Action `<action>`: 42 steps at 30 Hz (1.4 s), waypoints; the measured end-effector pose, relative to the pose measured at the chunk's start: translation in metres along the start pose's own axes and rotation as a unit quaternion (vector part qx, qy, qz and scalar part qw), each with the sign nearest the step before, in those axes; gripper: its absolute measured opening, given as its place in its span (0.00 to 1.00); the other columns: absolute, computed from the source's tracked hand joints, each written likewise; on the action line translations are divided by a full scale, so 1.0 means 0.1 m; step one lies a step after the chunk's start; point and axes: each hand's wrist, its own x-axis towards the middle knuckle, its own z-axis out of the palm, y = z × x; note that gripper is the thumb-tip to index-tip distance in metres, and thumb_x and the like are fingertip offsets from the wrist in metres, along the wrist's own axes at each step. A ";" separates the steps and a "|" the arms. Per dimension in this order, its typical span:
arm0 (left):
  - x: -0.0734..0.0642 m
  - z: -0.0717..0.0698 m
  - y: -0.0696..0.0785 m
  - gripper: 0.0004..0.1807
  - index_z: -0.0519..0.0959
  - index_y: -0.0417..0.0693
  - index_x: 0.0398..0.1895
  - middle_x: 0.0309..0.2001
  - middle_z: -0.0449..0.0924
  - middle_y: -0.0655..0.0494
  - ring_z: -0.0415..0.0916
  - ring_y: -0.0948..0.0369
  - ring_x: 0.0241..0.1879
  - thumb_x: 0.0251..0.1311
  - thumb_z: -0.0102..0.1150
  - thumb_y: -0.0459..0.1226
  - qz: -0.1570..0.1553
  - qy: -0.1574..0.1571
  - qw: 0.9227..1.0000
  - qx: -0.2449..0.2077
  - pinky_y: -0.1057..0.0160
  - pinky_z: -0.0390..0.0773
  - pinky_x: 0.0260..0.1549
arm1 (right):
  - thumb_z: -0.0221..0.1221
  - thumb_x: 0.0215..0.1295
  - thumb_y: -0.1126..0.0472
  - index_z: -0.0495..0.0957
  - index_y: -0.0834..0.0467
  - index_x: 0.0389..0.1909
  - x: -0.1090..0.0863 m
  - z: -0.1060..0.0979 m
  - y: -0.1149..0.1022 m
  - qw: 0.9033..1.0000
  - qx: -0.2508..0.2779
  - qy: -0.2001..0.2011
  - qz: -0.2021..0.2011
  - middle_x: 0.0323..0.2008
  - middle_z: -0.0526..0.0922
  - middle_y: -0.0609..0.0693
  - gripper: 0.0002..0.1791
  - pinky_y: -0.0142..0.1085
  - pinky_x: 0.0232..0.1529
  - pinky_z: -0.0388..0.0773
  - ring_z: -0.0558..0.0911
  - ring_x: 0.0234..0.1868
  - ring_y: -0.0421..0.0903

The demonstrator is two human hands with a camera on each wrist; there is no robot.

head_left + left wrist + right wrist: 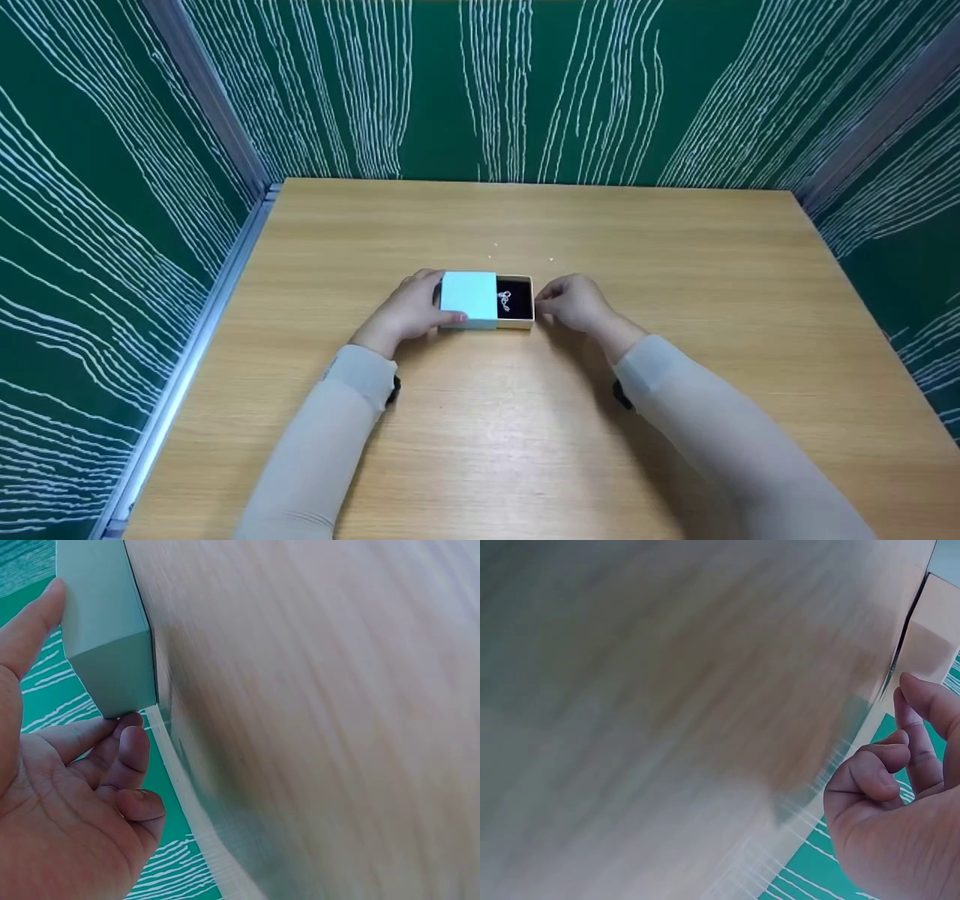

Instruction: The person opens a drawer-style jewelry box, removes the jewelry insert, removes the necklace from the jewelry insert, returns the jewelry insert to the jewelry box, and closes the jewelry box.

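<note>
Between your hands, flat on the worktop [495, 427], sits a small sliding box with a light blue cover [469, 294]; its inner tray [516, 325] sticks partway out toward your right hand [574, 304]. In the exposed part, on a dark lining [520, 294], lies a silvery piece of jewellery [505, 301], too small to make out in detail. Your left hand [407, 309] grips the cover's left end, thumb along the side nearest you and fingers reaching to the far corner. Your right hand pinches at the tray's outer end: thumb and forefinger tips meet there, low by the worktop, with other fingers curled in toward the palm. You can't tell exactly which bit of the tray lies between those tips. A few tiny pale specks [551, 259] are scattered on the worktop beyond your hands. Behind each hand, a light sleeve [315, 442] covers your forearm, with something black showing under the cuff. Farther out, green panels [435, 90] with wavy white lines stand past your hands and to both sides, and a metal rail [204, 330] runs along the worktop's edge to your left hand's left.
</note>
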 end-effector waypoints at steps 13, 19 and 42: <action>0.00 0.00 0.00 0.57 0.58 0.48 0.93 0.92 0.56 0.47 0.52 0.44 0.92 0.70 0.77 0.58 -0.003 0.000 1.000 0.008 0.41 0.55 0.92 | 0.67 0.76 0.63 0.93 0.66 0.47 -0.02 -0.05 0.01 1.000 0.005 -0.004 -0.005 0.42 0.91 0.52 0.10 0.29 0.40 0.77 0.81 0.40 0.41; 0.00 0.01 -0.01 0.58 0.57 0.47 0.93 0.92 0.55 0.47 0.51 0.44 0.92 0.71 0.77 0.58 -0.004 -0.003 1.000 0.013 0.41 0.55 0.92 | 0.67 0.77 0.64 0.92 0.66 0.49 -0.03 -0.04 0.04 1.000 -0.006 -0.006 -0.009 0.46 0.91 0.56 0.11 0.31 0.45 0.77 0.83 0.47 0.46; 0.01 0.00 0.01 0.55 0.59 0.49 0.92 0.91 0.58 0.48 0.53 0.44 0.92 0.71 0.77 0.55 -0.004 -0.004 1.000 -0.005 0.40 0.55 0.92 | 0.66 0.77 0.64 0.93 0.67 0.50 -0.03 -0.05 0.05 1.000 -0.016 0.001 -0.013 0.55 0.92 0.64 0.11 0.42 0.59 0.81 0.85 0.57 0.56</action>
